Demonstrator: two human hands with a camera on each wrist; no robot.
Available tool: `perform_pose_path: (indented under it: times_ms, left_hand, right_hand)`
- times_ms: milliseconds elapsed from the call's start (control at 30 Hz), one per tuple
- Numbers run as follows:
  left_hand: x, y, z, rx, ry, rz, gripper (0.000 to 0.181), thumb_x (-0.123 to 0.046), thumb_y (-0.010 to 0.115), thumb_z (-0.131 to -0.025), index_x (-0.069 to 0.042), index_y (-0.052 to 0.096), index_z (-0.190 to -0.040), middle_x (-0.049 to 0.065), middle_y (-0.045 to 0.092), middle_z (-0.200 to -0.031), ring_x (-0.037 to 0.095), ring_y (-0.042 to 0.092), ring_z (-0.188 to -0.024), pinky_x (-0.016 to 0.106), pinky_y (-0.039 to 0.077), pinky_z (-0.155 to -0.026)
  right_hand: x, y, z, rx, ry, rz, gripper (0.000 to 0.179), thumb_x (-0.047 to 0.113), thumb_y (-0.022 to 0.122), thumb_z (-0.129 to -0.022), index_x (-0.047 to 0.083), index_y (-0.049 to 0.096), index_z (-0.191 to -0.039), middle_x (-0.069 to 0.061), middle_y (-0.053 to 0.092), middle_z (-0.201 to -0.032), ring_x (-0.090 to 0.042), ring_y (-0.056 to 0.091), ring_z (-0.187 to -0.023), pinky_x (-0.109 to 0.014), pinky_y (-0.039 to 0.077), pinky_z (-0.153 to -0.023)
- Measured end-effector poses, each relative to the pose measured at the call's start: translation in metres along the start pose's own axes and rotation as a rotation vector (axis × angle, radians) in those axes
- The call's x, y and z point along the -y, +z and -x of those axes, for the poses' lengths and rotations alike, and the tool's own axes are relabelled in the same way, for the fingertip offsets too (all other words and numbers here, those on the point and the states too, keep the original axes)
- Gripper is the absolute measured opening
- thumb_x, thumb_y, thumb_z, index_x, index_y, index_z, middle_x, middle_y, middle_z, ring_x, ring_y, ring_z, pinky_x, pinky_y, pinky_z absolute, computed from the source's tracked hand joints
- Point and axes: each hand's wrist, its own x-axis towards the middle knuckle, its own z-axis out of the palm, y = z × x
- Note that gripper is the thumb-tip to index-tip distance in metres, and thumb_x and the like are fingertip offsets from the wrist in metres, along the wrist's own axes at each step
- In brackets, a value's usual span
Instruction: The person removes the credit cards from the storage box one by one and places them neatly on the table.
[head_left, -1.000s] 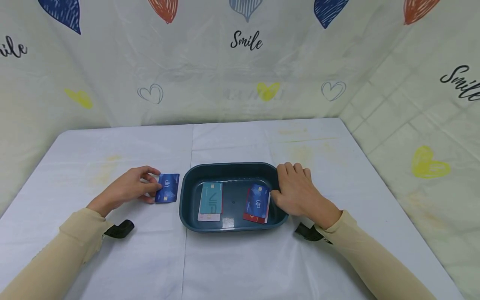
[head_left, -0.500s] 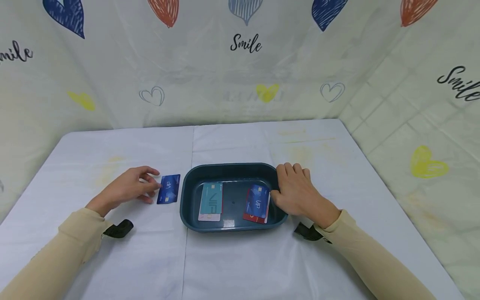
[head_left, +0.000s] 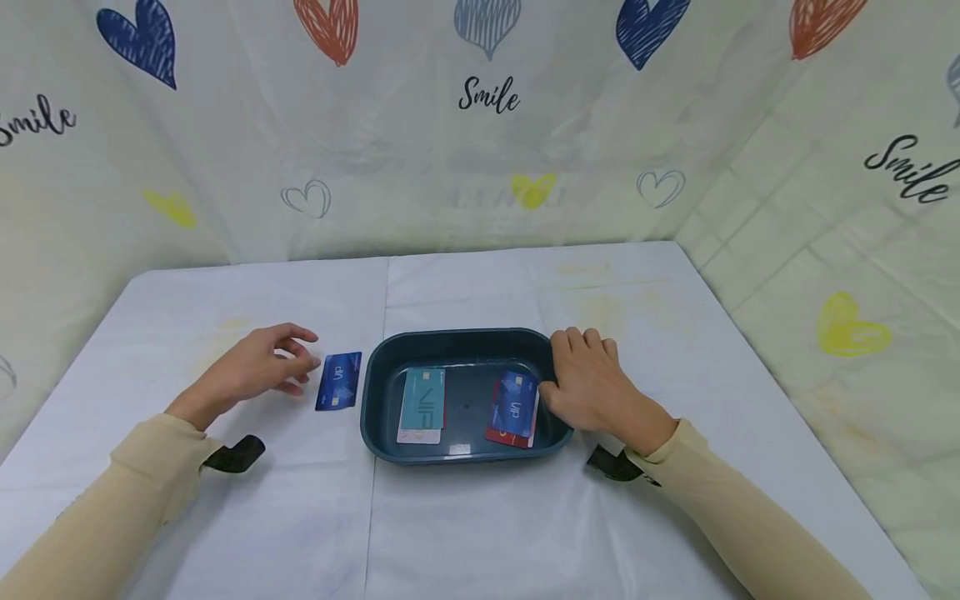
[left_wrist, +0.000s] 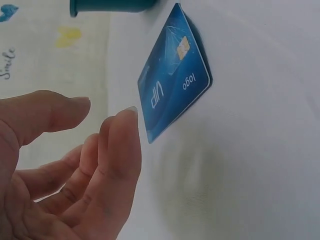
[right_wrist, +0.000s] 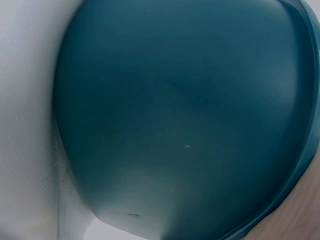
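Observation:
A blue VIP card lies on the white table just left of a dark teal tray. My left hand is beside that card with its fingers apart and loosely bent, holding nothing. In the left wrist view a small gap shows between the fingertips and the card. My right hand grips the tray's right end, its thumb over the rim. Inside the tray, a teal VIP card overlaps a pale card on the left, and a blue VIP card covers a red card on the right.
A white cloth with a fold line covers the table. Behind it hangs a pale curtain printed with hearts and "Smile". Dark straps stick out by both sleeves. The tray's outer wall fills the right wrist view.
My left hand has let go of the blue card and drawn back slightly to the left, leaving it on the table. The right hand stays on the tray. The head view has tilted slightly.

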Motion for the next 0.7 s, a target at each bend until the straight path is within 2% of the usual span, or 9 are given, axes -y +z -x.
perform_pose_path:
  times_ms: [300,700]
  left_hand:
    - [-0.011,0.0,0.003,-0.047,0.011,0.001,0.056,-0.029,0.065,-0.101,-0.006,0.044,-0.148,0.021,0.058,-0.126,0.02,0.074,-0.09,0.037,0.065,-0.081]
    - [-0.032,0.005,0.011,-0.091,0.115,-0.008,0.052,-0.029,0.067,-0.101,-0.006,0.049,-0.143,0.019,0.062,-0.122,0.025,0.076,-0.096,0.038,0.065,-0.08]
  right_hand:
    - [0.0,0.001,0.0,0.003,0.007,-0.001,0.034,0.031,0.057,-0.093,0.003,0.048,-0.11,-0.012,0.047,-0.098,-0.032,0.04,-0.096,-0.044,0.026,-0.079]
    - [0.0,0.0,0.0,-0.001,0.008,0.004,0.035,0.031,0.058,-0.093,0.002,0.049,-0.112,-0.012,0.049,-0.1,-0.032,0.04,-0.096,-0.045,0.028,-0.08]
